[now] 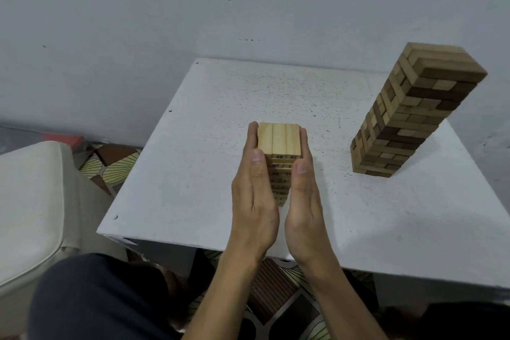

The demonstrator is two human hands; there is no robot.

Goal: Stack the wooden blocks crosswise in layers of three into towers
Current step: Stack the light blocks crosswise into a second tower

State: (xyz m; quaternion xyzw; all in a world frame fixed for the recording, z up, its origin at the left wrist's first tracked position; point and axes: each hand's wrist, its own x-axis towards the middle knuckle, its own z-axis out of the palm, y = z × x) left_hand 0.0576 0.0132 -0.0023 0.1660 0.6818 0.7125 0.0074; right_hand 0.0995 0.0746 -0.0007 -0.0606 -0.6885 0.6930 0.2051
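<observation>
A pale wooden block tower (279,139) stands in the middle of the white table (193,152), its top layer showing three blocks side by side, with numbers printed on the block ends below. My left hand (255,196) lies flat against the tower's left side. My right hand (303,196) presses flat against its right side, fingers straight. The lower layers are mostly hidden between my palms. A taller tower of darker mixed-brown blocks (411,110) stands at the table's right, apart from both hands.
A grey wall runs close behind the table. A cream cushioned seat (30,201) stands to the left. Patterned floor (116,163) shows between seat and table. My dark-clothed leg (96,298) is at the bottom left, below the table's front edge.
</observation>
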